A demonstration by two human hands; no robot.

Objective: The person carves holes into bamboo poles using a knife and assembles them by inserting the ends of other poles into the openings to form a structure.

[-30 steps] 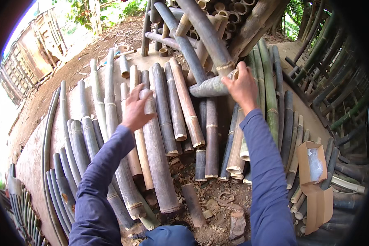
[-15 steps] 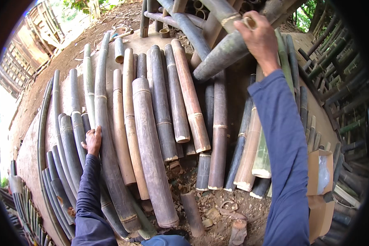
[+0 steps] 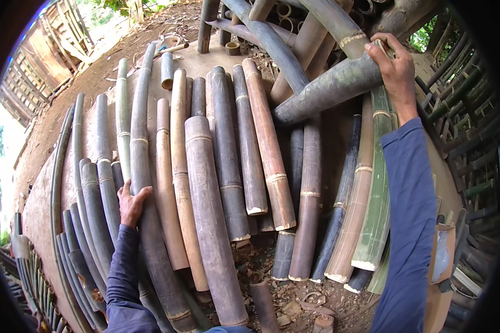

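At the upper right my right hand [image 3: 395, 69] grips the near end of a short, thick grey-green bamboo piece [image 3: 333, 89]. The piece slants down to the left, its far end by the crossing bamboo supports [image 3: 283, 50]. Farther left, my left hand [image 3: 131, 205] lies with thumb and fingers apart against a long dark bamboo pole [image 3: 144, 183] and beside a pale green pole [image 3: 122, 119]. Several cut bamboo lengths are laid out side by side between my hands, including a wide purplish-grey one [image 3: 208, 211] and a reddish-brown one [image 3: 268, 150].
Under my right arm lie a green bamboo length [image 3: 375, 222] and a tan one [image 3: 351, 222]. Wood chips and a short upright stub [image 3: 265, 305] are at the near ground. A cardboard box [image 3: 441, 258] stands at right, before stacked bamboo [image 3: 478, 127].
My right hand has shifted right and down, and the thick bamboo piece has swung closer to level. The thumb of my left hand has spread wider. The whole view has shifted slightly.
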